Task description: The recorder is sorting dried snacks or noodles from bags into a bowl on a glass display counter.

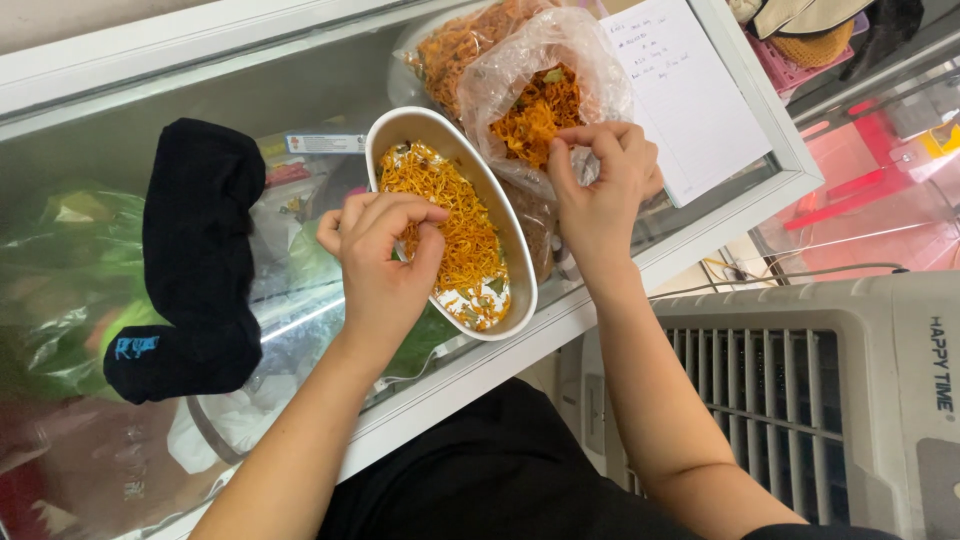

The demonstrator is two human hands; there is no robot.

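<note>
Left hand [385,255] over oval metal dish [505,225] at frame centre, grip pinched on orange shredded topping [462,225]. Right hand [600,185] at mouth of clear plastic bag [520,60], upper centre, grip pinching orange shreds. Black sock [195,260] left, on glass-topped freezer lid [300,90].

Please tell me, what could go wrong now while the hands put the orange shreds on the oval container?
1. The oval container sits near the front edge of the glass lid; a push from the left hand might tip it off.
2. Shreds pinched by the right hand at the plastic bag could drop onto the glass or the paper sheet.
</note>
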